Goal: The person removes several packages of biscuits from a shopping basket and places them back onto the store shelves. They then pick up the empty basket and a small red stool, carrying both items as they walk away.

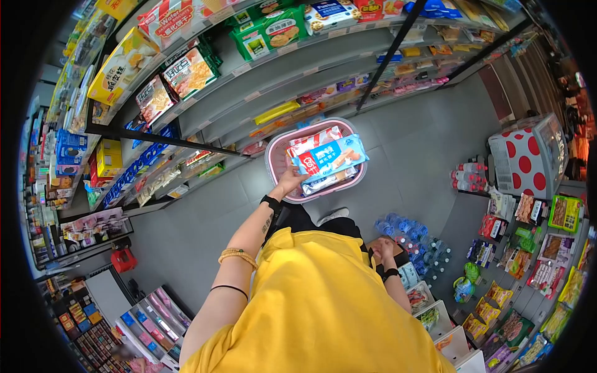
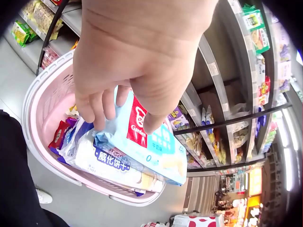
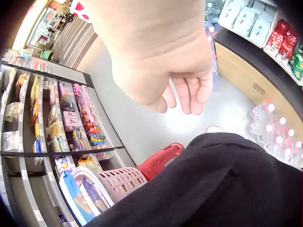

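Note:
My left hand (image 1: 290, 181) pinches one end of a light blue pack of wafer biscuits (image 1: 336, 156), thumb on its front and fingers behind. It lies at a slant over the pink basket (image 1: 271, 158). Under it in the left wrist view is a white wafer biscuit pack (image 2: 105, 157), with purple and red wrappers deeper in the basket. A red-and-white pack (image 1: 317, 138) shows beyond the blue one in the head view. My right hand (image 3: 158, 71) hangs by my side with loosely curled fingers and holds nothing.
Shelves of biscuits and snacks (image 1: 267, 37) stand ahead and to the left. Bottles of water (image 1: 429, 248) are on the floor at right, near a low wooden cabinet (image 3: 241, 71). A box with red dots (image 1: 519, 158) stands farther right. Grey floor tiles (image 1: 423, 137) surround the basket.

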### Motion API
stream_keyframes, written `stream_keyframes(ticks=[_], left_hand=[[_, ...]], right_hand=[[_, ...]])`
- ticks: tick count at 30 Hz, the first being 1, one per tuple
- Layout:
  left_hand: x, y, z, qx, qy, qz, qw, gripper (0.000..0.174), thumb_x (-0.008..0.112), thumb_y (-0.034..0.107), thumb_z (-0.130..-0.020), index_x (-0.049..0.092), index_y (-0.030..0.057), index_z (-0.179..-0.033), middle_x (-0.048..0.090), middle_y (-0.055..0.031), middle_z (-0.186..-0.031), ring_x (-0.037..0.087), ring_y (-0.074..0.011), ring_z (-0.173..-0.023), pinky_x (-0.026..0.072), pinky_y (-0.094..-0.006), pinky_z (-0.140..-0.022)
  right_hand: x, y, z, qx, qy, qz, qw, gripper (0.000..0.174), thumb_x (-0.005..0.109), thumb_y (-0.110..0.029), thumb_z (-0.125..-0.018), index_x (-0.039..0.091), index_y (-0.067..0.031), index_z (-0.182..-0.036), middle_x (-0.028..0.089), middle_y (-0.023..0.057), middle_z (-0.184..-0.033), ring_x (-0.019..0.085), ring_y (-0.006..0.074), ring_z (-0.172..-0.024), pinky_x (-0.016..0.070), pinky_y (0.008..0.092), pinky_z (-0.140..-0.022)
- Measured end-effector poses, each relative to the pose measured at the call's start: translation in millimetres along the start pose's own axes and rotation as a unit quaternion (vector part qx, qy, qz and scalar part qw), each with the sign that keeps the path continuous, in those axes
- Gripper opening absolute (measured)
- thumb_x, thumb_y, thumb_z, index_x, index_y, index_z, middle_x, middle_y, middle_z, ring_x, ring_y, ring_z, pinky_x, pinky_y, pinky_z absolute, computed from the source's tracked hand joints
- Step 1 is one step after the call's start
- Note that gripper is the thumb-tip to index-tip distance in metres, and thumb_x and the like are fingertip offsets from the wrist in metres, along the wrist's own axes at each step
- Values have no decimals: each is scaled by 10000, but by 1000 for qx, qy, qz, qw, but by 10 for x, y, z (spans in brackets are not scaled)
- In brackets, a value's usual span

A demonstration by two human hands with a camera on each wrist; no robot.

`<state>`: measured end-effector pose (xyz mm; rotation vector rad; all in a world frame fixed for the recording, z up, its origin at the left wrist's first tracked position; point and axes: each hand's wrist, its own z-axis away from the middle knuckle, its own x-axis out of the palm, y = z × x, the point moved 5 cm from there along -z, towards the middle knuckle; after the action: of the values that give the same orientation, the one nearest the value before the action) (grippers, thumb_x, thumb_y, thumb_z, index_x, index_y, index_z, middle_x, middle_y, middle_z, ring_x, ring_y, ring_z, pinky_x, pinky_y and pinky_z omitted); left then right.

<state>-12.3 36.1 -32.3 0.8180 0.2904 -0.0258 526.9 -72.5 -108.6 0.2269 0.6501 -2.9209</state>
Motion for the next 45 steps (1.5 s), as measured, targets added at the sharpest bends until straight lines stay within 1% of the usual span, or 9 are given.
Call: stream_keyframes(ticks=[6, 17, 21, 25, 27, 32, 37, 40, 45], left_hand=[[54, 190, 94, -58, -15, 112, 992, 666, 748, 285, -807, 450, -128, -1238, 623, -170, -1023, 630, -220, -806, 516, -323, -639], [59, -74, -118, -91, -28, 103, 990, 575, 711, 338, -834, 542, -69, -1205, 644, -129, -1041, 638, -189, -828, 500, -292, -625], [128, -195, -214, -63, -3, 77, 995, 598, 752, 281, -803, 526, -108, -1197, 650, -151, -1063, 652, -236, -934, 519, -311, -757], [77, -206, -110, -38, 4, 51, 998, 829, 826, 286, -713, 414, -150, -1286, 607, -212, -1144, 625, -265, -1026, 508, -337, -851], [5, -226, 20, -78, 61, 48, 994, 975, 860, 305, -663, 338, -156, -1345, 572, -242, -1202, 608, -276, -1062, 504, -348, -872], [164, -967, -158, -84, -40, 83, 992, 1033, 870, 314, -654, 290, -125, -1386, 455, -249, -1363, 521, -301, -1209, 436, -354, -1008], [-4, -186, 381, -73, -99, 160, 979, 1141, 879, 354, -639, 211, -102, -1444, 416, -279, -1394, 454, -326, -1284, 361, -369, -1075], [130, -419, 173, -14, -108, 229, 967, 970, 876, 335, -649, 367, -76, -1364, 505, -216, -1322, 503, -291, -1227, 385, -353, -1044], [267, -736, -90, 4, -70, 235, 969, 863, 868, 358, -651, 466, -52, -1295, 540, -197, -1282, 530, -281, -1188, 410, -350, -1016]], right_hand=[[-27, 71, 56, 10, -6, -45, 999, 174, 473, -200, -963, 547, -98, -1084, 614, 60, -772, 613, 162, -613, 513, 265, -512], [-22, 4, 45, 5, 11, -67, 998, 157, 510, -152, -900, 550, -107, -1045, 595, 33, -736, 598, 135, -616, 458, 252, -482], [-63, -17, 2, 16, -9, -58, 998, 151, 540, -157, -884, 562, -130, -1031, 585, 18, -734, 609, 128, -652, 458, 246, -507], [-82, -216, -144, -9, -29, -53, 998, 169, 553, -200, -910, 552, -113, -1055, 610, 6, -768, 610, 125, -637, 495, 270, -519], [-9, -503, -319, -40, -57, -58, 996, 199, 580, -207, -903, 558, -106, -1073, 610, 8, -791, 616, 128, -676, 516, 285, -557], [736, -2054, -3, -138, -89, -43, 985, 438, 679, -217, -859, 517, -112, -1252, 580, 46, -1000, 623, 152, -778, 528, 312, -647], [1596, -3270, 302, -269, -56, 107, 956, 781, 716, -394, -830, 324, -116, -1446, 423, 154, -1311, 505, 260, -1154, 433, 398, -955], [1924, -3693, 136, -331, 9, 208, 920, 942, 760, -462, -762, 272, -75, -1469, 352, 230, -1374, 381, 321, -1269, 385, 420, -1013], [2368, -3827, -208, -306, -60, 297, 903, 1058, 809, -448, -707, 243, 66, -1438, 432, 248, -1332, 449, 320, -1229, 388, 416, -1019]])
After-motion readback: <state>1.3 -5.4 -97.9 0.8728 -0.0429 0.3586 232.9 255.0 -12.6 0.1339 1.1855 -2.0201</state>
